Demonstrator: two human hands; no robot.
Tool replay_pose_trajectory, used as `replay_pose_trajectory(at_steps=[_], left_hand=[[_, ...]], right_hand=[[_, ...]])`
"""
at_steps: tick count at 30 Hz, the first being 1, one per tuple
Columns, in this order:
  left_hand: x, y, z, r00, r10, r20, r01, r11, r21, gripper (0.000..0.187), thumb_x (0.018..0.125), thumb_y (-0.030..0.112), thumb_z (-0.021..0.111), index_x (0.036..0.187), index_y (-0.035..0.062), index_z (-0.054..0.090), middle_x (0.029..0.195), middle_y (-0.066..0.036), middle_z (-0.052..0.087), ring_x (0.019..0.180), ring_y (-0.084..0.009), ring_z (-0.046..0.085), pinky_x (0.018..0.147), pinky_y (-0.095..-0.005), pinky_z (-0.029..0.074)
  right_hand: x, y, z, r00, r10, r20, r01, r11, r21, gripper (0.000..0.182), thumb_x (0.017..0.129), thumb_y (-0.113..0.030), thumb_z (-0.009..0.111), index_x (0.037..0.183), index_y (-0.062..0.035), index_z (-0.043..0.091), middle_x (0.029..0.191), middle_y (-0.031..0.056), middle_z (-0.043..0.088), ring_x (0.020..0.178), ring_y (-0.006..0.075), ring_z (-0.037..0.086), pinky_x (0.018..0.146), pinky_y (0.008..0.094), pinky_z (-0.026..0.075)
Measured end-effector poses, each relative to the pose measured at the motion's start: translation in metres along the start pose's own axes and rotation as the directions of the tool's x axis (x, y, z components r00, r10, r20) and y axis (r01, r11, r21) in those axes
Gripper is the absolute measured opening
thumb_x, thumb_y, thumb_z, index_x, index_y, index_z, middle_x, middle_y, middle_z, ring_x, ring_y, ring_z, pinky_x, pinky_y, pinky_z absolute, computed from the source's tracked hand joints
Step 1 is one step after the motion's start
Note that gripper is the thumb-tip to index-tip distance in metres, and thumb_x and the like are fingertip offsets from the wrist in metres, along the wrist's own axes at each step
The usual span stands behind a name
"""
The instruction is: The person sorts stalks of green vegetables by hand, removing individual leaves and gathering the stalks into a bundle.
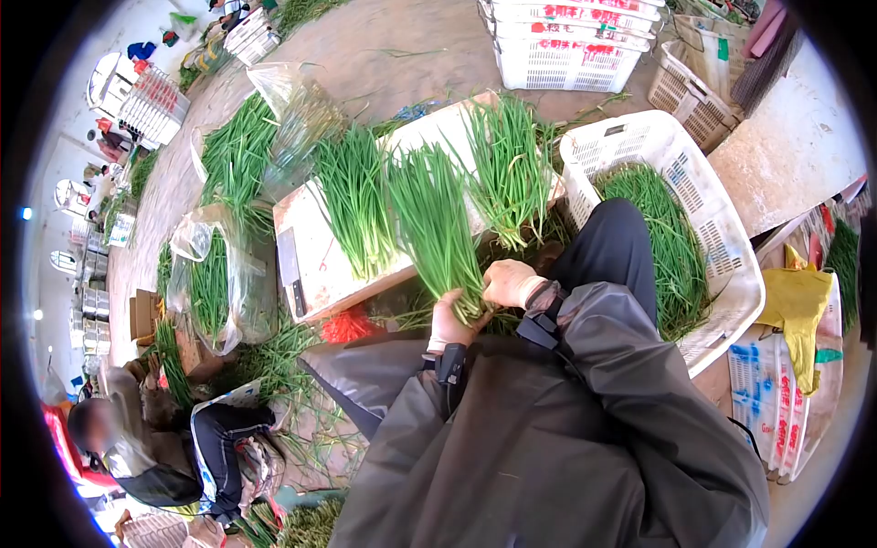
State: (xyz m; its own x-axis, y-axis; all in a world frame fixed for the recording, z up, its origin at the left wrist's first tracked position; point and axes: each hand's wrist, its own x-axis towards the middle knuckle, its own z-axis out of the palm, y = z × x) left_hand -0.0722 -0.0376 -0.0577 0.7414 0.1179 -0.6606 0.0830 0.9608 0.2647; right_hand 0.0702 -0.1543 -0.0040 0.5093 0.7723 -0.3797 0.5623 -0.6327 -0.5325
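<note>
My left hand (450, 323) is wrapped round the pale lower end of a bunch of chives (431, 215), whose green leaves fan out away from me over the board. Beside it, my right hand (513, 284) is closed at the same bunch's stem ends; its fingertips are partly hidden. Two more bunches lie on the white board (322, 274), the left bunch (354, 205) and the right bunch (508, 173). A knife (290, 269) with a dark handle rests along the board's left edge. Red strings (349, 325) hang at the board's near side.
A white plastic basket (744, 274) of loose greens stands at my right. Plastic bags (239, 288) with chives sit to the left. White crates (568, 66) are stacked behind the board. A seated person (155, 443) is at lower left. A yellow cloth (797, 310) hangs over crates at right.
</note>
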Motion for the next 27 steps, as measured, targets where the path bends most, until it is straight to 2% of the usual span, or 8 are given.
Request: replay_pose_trajectory(at_steps=[2,5,10,13,17,21,24,27], left_hand=[[-0.003,0.001,0.004,1.000,0.006,-0.012,-0.006,1.000,-0.008,0.035,0.096,0.026,0.050,0.122,0.0035,0.059,0.114,-0.017,0.069,0.104,-0.0343,0.068,0.089,-0.0529,0.056],[-0.003,0.001,0.003,1.000,0.002,-0.007,-0.002,1.000,0.004,0.036,0.097,0.025,0.049,0.123,0.0023,0.058,0.116,-0.018,0.069,0.104,-0.0342,0.068,0.090,-0.0518,0.056],[-0.002,0.003,0.002,0.999,-0.014,0.038,0.014,1.000,0.016,0.042,0.098,0.025,0.044,0.126,-0.0024,0.059,0.120,-0.020,0.068,0.110,-0.0370,0.066,0.095,-0.0527,0.053],[-0.004,0.001,0.003,1.000,-0.002,-0.014,0.002,1.000,0.021,0.040,0.098,0.025,0.044,0.123,-0.0026,0.059,0.116,-0.020,0.069,0.106,-0.0373,0.066,0.095,-0.0526,0.053],[0.005,0.000,-0.006,1.000,0.006,-0.002,-0.006,1.000,0.013,0.037,0.098,0.024,0.045,0.120,-0.0023,0.060,0.111,-0.020,0.069,0.104,-0.0372,0.066,0.095,-0.0527,0.053],[0.007,0.001,-0.009,0.999,-0.009,0.031,0.009,1.000,0.014,0.037,0.098,0.024,0.046,0.120,-0.0024,0.060,0.111,-0.020,0.069,0.104,-0.0370,0.066,0.094,-0.0528,0.053],[0.007,0.000,-0.010,1.000,0.006,-0.007,-0.006,1.000,0.023,0.038,0.098,0.024,0.045,0.122,-0.0027,0.059,0.113,-0.019,0.069,0.105,-0.0365,0.066,0.094,-0.0522,0.053],[0.001,0.002,-0.002,0.999,-0.022,0.025,0.021,0.999,0.030,0.039,0.098,0.024,0.044,0.123,-0.0026,0.058,0.116,-0.019,0.068,0.108,-0.0359,0.066,0.095,-0.0514,0.053]], right_hand=[[-0.001,0.000,-0.012,0.996,0.053,0.072,-0.054,0.999,0.005,0.035,0.078,-0.030,0.066,0.102,-0.0075,0.078,0.104,0.0178,0.074,0.106,0.0341,0.069,0.095,0.0414,0.053],[0.005,0.009,-0.005,0.993,0.096,-0.071,-0.097,0.995,-0.008,0.036,0.079,-0.030,0.066,0.104,-0.0076,0.078,0.109,0.0177,0.073,0.109,0.0331,0.067,0.097,0.0410,0.052],[0.000,0.008,-0.019,0.996,0.070,-0.052,-0.070,0.998,0.002,0.034,0.082,-0.031,0.063,0.100,-0.0058,0.077,0.106,0.0190,0.074,0.106,0.0363,0.069,0.095,0.0427,0.054],[0.001,0.005,-0.021,0.984,0.058,0.170,-0.084,0.985,0.148,0.036,0.082,-0.033,0.062,0.097,-0.0031,0.077,0.100,0.0219,0.073,0.102,0.0382,0.070,0.091,0.0436,0.054],[-0.003,-0.002,-0.008,0.996,0.012,0.083,-0.022,0.993,0.118,0.038,0.082,-0.035,0.069,0.092,0.0009,0.075,0.080,0.0200,0.073,0.084,0.0338,0.072,0.080,0.0418,0.055],[0.004,0.007,-0.002,0.994,-0.092,0.059,0.082,0.986,0.146,0.039,0.081,-0.039,0.069,0.094,-0.0025,0.076,0.083,0.0199,0.073,0.087,0.0346,0.072,0.082,0.0426,0.055],[0.003,0.009,-0.013,0.992,-0.027,0.120,0.008,0.988,0.157,0.036,0.082,-0.037,0.068,0.094,-0.0045,0.077,0.084,0.0190,0.073,0.089,0.0351,0.072,0.084,0.0422,0.055],[0.001,0.010,-0.009,0.997,0.026,-0.067,-0.024,0.999,0.038,0.033,0.081,-0.034,0.066,0.093,-0.0055,0.078,0.092,0.0185,0.075,0.096,0.0345,0.071,0.088,0.0430,0.055]])
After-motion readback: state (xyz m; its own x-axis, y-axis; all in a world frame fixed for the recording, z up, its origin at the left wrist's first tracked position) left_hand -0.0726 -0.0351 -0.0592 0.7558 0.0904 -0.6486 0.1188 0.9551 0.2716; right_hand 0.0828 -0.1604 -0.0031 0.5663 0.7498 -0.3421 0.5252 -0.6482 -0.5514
